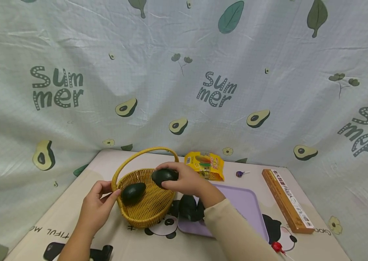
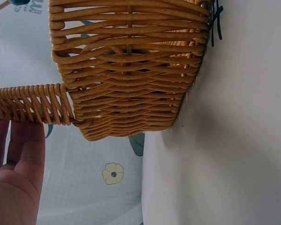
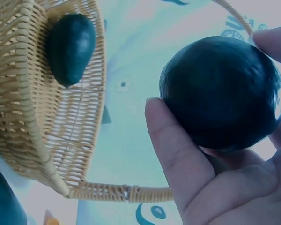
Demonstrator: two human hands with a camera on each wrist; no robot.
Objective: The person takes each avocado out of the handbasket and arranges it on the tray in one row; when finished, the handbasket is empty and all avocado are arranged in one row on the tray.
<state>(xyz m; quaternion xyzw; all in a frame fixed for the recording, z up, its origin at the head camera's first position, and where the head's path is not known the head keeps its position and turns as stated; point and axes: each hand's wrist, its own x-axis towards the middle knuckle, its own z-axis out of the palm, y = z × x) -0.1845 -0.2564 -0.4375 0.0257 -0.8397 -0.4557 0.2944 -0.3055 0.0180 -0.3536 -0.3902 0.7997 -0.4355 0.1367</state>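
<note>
While the left hand [image 1: 96, 206] is pinching the wicker basket handle [image 2: 33, 102], fingers [image 3: 175, 145] of the right hand [image 1: 188, 182] are gripping an avocado [image 1: 163, 177]

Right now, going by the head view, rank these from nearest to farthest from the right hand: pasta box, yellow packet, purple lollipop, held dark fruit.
1. Dark fruit: held in the right hand.
2. Yellow packet: just beyond the hand, slightly right.
3. Purple lollipop: right of the packet.
4. Pasta box: farthest right of the four.
</note>
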